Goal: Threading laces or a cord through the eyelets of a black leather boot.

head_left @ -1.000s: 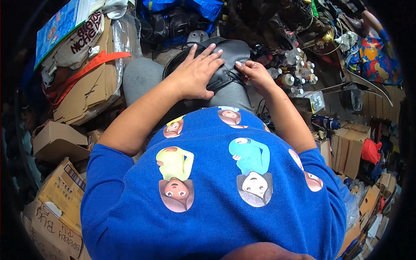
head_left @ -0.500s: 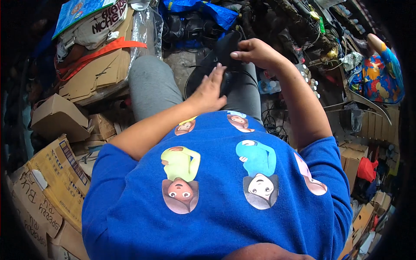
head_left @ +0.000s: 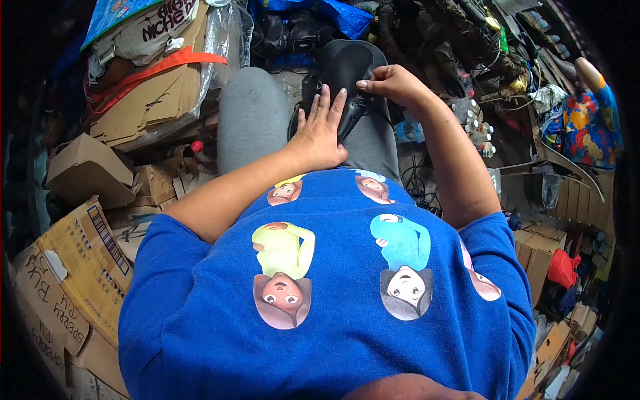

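A black shoe (head_left: 347, 63) lies on my right thigh, its rounded toe pointing away from me. My left hand (head_left: 318, 133) rests flat over the nearer part of the shoe, fingers stretched out and a little apart. At the shoe's right edge, the thumb and curled fingers of my right hand (head_left: 393, 87) come together in a pinch. Whatever sits between those fingertips is too small to make out. Much of the shoe's opening is covered by my left hand.
Flattened cardboard (head_left: 157, 100) with a red strap (head_left: 177, 59) is stacked at the left, above a brown box (head_left: 90, 170). Black shoes (head_left: 297, 33) and a blue plastic sheet (head_left: 347, 19) lie ahead. Small bottles (head_left: 481, 133) stand to the right.
The shoe now lies flatter, with its broad toe showing. My left hand has settled onto it with fingers pointing forward. My right hand has moved slightly nearer to me.
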### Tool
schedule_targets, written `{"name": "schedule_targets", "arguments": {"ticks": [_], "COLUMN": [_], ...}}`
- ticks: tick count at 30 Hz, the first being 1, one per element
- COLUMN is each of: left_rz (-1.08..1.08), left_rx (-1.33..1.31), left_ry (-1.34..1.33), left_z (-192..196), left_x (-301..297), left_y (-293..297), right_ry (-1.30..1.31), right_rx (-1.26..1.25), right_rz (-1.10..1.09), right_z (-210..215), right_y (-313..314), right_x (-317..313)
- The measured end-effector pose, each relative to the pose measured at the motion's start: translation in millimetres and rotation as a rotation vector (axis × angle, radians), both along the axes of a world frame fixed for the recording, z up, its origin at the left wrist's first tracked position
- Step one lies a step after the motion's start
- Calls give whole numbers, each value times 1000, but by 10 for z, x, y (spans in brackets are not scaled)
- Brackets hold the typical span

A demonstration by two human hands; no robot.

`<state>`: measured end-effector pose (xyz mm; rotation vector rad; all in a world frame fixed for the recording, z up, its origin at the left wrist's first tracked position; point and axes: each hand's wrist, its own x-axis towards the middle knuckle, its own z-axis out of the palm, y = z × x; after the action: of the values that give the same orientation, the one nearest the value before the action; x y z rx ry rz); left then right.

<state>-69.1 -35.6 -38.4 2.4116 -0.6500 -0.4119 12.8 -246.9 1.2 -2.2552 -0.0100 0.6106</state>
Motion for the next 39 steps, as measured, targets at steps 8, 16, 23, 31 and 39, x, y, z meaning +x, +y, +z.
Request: {"name": "schedule_targets", "arguments": {"ticks": [8, 16, 23, 31, 39], "left_rz": [-103, -122, -99, -437, -560], "left_rx": [-176, 358, -231, -114, -237], "left_ry": [73, -247, -221, -377, -132], "left_z": [-223, 374, 498, 400, 791], "left_x": [-70, 2, 754, 975, 531], "left_y": [136, 280, 502, 124, 424], "right_ry": [-134, 6, -185, -44, -8], "right_rx": [-88, 76, 388, 279, 43], "right_rz": [111, 95, -151, -139, 216], "right_z": [10, -130, -54, -145, 74], "right_y": [152, 199, 334, 119, 345], "right_x": [-85, 102, -81, -204, -263]}}
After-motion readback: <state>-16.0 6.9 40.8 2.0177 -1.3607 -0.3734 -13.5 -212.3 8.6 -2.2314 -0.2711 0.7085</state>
